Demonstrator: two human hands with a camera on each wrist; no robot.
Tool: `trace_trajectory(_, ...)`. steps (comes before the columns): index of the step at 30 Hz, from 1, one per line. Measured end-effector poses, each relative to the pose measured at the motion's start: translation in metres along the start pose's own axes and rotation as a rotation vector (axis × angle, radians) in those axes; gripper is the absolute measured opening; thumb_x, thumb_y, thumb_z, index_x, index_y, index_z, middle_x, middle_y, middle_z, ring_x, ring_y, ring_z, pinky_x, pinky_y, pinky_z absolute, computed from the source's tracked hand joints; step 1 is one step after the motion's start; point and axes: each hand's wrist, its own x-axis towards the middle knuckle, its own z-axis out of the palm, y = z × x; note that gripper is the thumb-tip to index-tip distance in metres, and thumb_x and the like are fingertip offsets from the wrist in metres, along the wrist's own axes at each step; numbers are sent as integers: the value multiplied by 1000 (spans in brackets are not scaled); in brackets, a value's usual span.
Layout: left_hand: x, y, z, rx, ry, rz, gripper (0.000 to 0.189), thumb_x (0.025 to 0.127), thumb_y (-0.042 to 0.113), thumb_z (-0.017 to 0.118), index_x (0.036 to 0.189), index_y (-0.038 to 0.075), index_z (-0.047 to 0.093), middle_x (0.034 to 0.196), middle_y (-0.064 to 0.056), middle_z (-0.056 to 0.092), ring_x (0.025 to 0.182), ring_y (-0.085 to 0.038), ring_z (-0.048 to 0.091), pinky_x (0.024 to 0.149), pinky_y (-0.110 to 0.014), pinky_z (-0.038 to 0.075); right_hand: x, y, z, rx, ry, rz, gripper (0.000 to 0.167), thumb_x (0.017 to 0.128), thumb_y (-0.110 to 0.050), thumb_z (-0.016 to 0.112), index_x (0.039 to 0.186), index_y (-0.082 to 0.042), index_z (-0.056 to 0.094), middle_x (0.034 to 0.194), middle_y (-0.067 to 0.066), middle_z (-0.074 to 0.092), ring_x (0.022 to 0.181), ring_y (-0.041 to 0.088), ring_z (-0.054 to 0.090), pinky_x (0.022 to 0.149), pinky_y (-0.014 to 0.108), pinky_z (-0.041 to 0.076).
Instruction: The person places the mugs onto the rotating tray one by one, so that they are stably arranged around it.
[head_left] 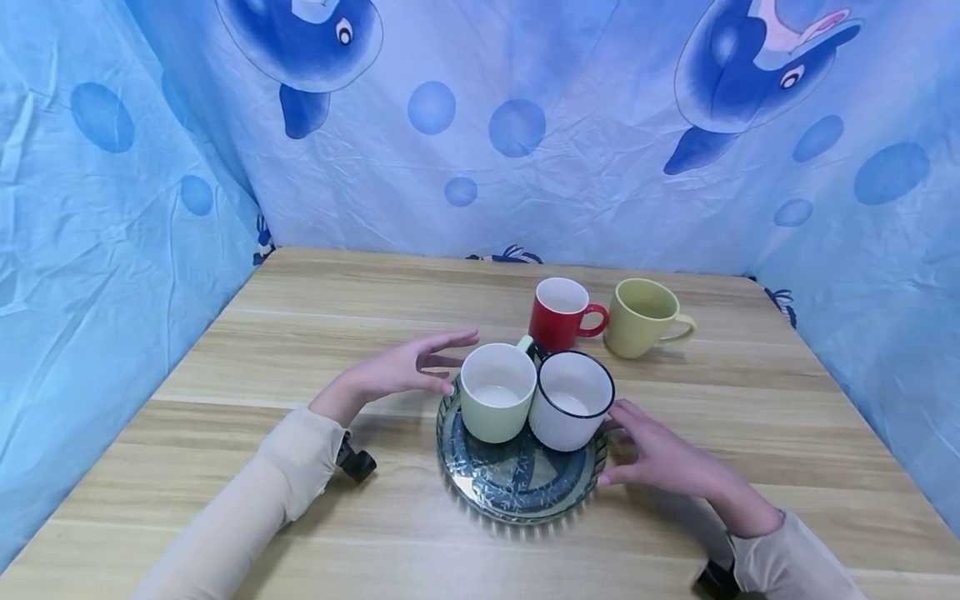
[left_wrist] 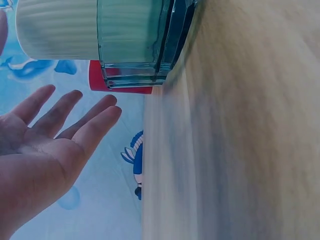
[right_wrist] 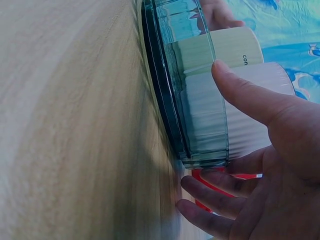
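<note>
Sitting near the middle of the wooden worktop [head_left: 300, 333], toward its near edge, is one round glass plate [head_left: 517, 487] with a blue-green pattern. It carries two mugs standing upright and touching each other: one pale green mug [head_left: 497, 402] on the left half, one white mug with a dark rim [head_left: 572, 400] on the right half. Both look empty from above.

Left hand [head_left: 401, 373]: held flat, palm toward the plate, fingers [left_wrist: 75, 115] straight and spread a little, grasping nothing. Fingertips lie just beside the pale green mug and the plate's left rim; contact cannot be made out. Forearm in a cream sleeve [head_left: 247, 508] comes in from the lower left.

Right hand [head_left: 663, 458]: relaxed and spread, grasping nothing, at the plate's right rim. In the right wrist view the thumb reaches over the rim toward the white mug, the other fingers [right_wrist: 215, 197] sit low by the worktop; firm contact cannot be confirmed.

Count behind the plate, well apart from both hands: one red mug [head_left: 561, 313], one yellow-green mug [head_left: 643, 317], side by side, handles to the right. Total: four mugs, one plate.

Blue cloth with whale print [head_left: 480, 125] surrounds the worktop on three sides.
</note>
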Motion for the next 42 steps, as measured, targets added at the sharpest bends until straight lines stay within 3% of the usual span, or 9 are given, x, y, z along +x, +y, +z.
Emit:
trace_trajectory(9, -4, -5, 2, 22, 14, -111, 94, 78, 11, 80, 154, 9, 24, 161, -12, 21, 142, -41, 34, 110, -46, 45, -1, 2, 2, -49, 16, -3, 91, 74, -43, 80, 145, -4, 38, 139, 18, 45, 118, 34, 55, 97, 53, 52)
trace_trajectory(21, -7, -13, 8, 14, 18, -132, 88, 78, 3, 77, 151, 3, 27, 158, -19, 26, 137, -45, 39, 106, -43, 48, -1, 5, 2, -24, 8, -15, 91, 76, -41, 80, 146, -3, 37, 140, 20, 45, 119, 36, 55, 95, 52, 53)
trace_trajectory(29, -10, -13, 9, 12, 5, -137, 89, 77, -1, 75, 151, -1, 26, 156, -23, 29, 136, -48, 39, 107, -47, 46, 0, 7, 2, -35, 23, -43, 89, 76, -41, 79, 145, -3, 37, 139, 19, 48, 119, 36, 56, 98, 51, 52)
trace_trajectory(35, -10, -10, 12, 31, 25, -163, 89, 75, -5, 75, 150, -1, 27, 155, -24, 29, 137, -47, 37, 107, -44, 48, 1, 5, 1, 21, -1, -32, 92, 78, -37, 78, 149, -2, 32, 146, 23, 42, 124, 40, 52, 98, 51, 52)
trace_trajectory(42, -7, -10, 14, 4, 37, -180, 88, 74, -10, 72, 149, -2, 29, 157, -22, 27, 140, -44, 34, 107, -41, 47, 2, 7, -1, 49, -4, -105, 87, 80, -30, 77, 147, 3, 32, 145, 27, 40, 122, 44, 52, 93, 46, 55)
